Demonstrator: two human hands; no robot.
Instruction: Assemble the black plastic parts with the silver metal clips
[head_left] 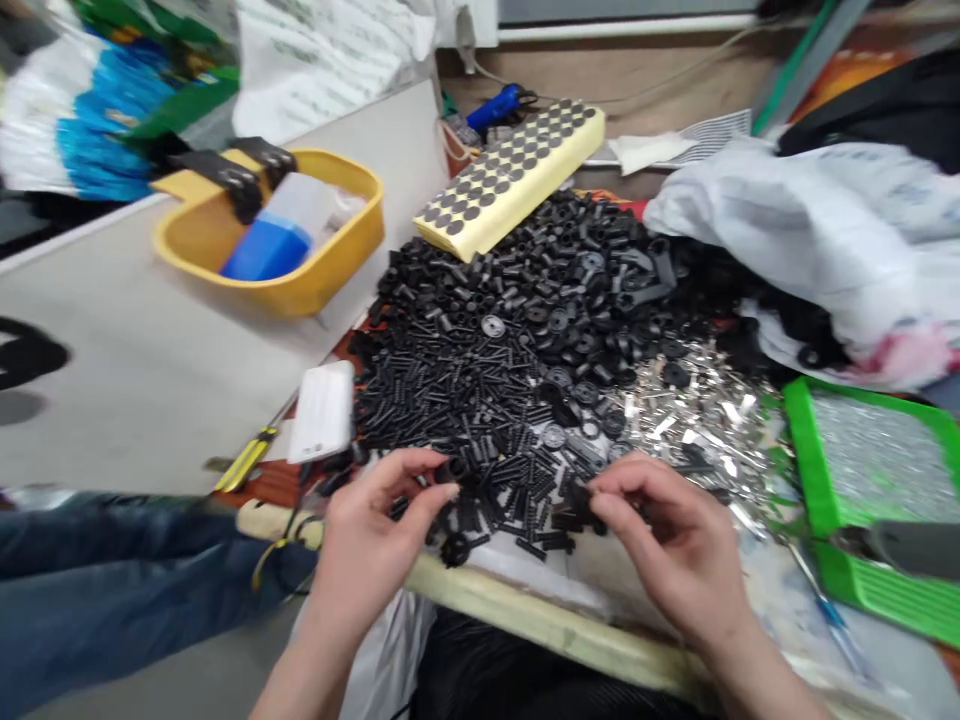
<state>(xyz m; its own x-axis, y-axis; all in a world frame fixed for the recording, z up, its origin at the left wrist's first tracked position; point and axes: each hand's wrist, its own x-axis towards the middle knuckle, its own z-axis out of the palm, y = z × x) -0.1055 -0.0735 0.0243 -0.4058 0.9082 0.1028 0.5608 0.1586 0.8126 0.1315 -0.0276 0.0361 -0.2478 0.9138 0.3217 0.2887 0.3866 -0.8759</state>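
The left hand (375, 530) sits at about 7 o'clock in the view. Its thumb and forefinger are closed to a narrow pinch on a short black sleeve (451, 470), and the other fingers are curled loosely underneath. The sleeve is held just above the near edge of the heap. Its long axis seems to run across from 9 to 3 o'clock, with the open end toward the other hand, though blur makes this uncertain.

The right hand (667, 545), at about 5 o'clock, is clenched lightly, with thumb and fingertips grasping a small black piece (581, 498). That piece is too blurred to tell which way it points. The two parts are near each other but apart.

Just beyond both hands, at 12 o'clock from them, lies a wide heap of black plastic parts (540, 300). Thin black pins (442, 385) spread on its 9 o'clock side and shiny metal bits (694, 410) on its 3 o'clock side.

A yellow basket (300, 292) at 10 o'clock holds a blue-and-white bottle (276, 238), and black clips (240, 175) grip its rim. A green tray (801, 440) at 4 o'clock holds a layer of silver bits (881, 460). A yellow foam sheet (517, 185) dotted with round black pads lies at 12 o'clock. A white bag (810, 215) lies at 2 o'clock, and a small white box (322, 410) lies just left of the pins.
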